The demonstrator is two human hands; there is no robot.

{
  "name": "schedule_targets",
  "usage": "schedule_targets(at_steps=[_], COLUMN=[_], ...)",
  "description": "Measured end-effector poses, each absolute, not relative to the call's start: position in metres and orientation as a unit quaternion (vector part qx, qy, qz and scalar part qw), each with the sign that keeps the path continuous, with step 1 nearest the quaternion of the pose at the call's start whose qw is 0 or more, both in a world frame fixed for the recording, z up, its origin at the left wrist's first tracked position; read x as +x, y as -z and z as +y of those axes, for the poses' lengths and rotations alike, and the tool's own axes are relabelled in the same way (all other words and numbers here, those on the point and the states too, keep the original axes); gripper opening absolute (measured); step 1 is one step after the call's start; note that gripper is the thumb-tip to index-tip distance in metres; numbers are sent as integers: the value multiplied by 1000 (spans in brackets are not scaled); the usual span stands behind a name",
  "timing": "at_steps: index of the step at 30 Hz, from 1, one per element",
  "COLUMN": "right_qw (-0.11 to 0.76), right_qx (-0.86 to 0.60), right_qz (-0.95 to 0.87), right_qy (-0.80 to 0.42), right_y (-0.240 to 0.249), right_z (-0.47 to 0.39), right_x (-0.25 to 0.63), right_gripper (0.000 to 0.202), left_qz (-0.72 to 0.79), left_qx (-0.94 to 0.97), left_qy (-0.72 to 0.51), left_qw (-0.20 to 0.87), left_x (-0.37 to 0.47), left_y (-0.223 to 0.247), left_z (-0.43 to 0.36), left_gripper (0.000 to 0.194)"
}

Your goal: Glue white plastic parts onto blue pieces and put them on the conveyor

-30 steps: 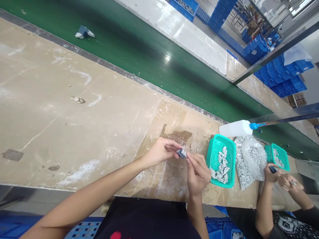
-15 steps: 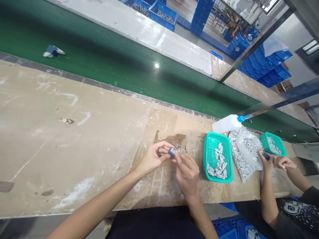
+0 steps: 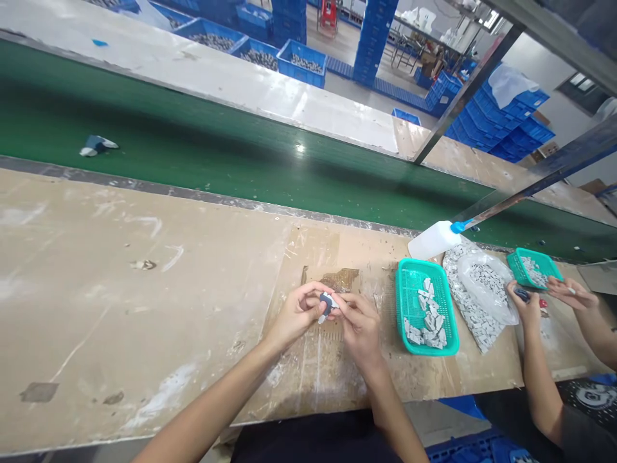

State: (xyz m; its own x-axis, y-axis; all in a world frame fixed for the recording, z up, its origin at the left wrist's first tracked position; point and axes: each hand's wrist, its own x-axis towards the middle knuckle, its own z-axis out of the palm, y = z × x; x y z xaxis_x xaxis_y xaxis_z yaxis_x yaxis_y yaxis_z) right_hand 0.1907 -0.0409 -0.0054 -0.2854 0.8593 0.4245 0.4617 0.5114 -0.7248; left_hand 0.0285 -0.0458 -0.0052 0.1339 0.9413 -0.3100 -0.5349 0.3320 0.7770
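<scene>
My left hand [image 3: 299, 313] pinches a small dark blue plastic part [image 3: 326, 302] between thumb and fingers above the worktable. A small white piece [image 3: 333, 305] sits against that part. The fingertips of my right hand [image 3: 360, 321] are closed on this white piece from the right side; the fingers partly hide where the two meet. To the right of my right hand stands a green plastic basket [image 3: 401, 315] holding several loose white-grey pieces [image 3: 427, 321].
A white bottle [image 3: 435, 240] with a blue cap leans behind the basket, beside a clear bag [image 3: 482, 283] of small pieces. At right, a co-worker's hands [image 3: 530, 312] work near another green basket [image 3: 518, 265]. A green conveyor belt [image 3: 241, 164] carries a blue-and-white part [image 3: 98, 145].
The dark blue part has turned in my left hand, showing more white. My right fingers have shifted slightly on it. The camera view has tilted, and the co-worker's hands have moved apart.
</scene>
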Motion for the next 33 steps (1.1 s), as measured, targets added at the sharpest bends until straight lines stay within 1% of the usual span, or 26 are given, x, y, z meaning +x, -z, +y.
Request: schedule_targets(at_steps=[3, 6, 10, 14, 19, 22, 26, 28, 31, 33], right_qw=[395, 402, 368, 368, 385, 399, 397, 401, 408, 417], right_qx=[-434, -438, -422, -394, -383, -360, -342, -331, -331, -374], right_qz=[-762, -743, -713, -647, -608, -584, -597, -615, -656, -673], right_qy=[-272, -308, -422, -540, -579, -609, -608, -593, -542, -482], right_y=[1, -7, -16, -16, -16, -20, -29, -33, -36, -36], right_z=[-39, -36, -34, -38, -46, -48, -45, -43, -43, -45], right_x=[197, 202, 202, 197, 186, 184, 183, 184, 189, 197], right_gripper=[36, 33, 37, 40, 36, 35, 34, 33, 35, 40], left_qz=[390, 339, 259, 242, 260, 277, 329, 371, 421, 444], left_qx=[241, 182, 119, 67, 42, 51, 64, 67, 58, 40], left_qy=[-512, -477, -450, -466, -469, -455, -437, -432, -422, -416], left_qw=[726, 790, 847, 849, 843, 845, 835, 819, 801, 793], left_x=[26, 24, 25, 27, 27, 23, 18, 16, 19, 23], left_y=[3, 4, 10, 9, 1, -4, -10, -10, -9, -8], left_z=[-44, -43, -44, -44, -45, -47, -52, -53, -47, -42], left_gripper=[45, 41, 34, 35, 31, 36, 45, 53, 66, 67])
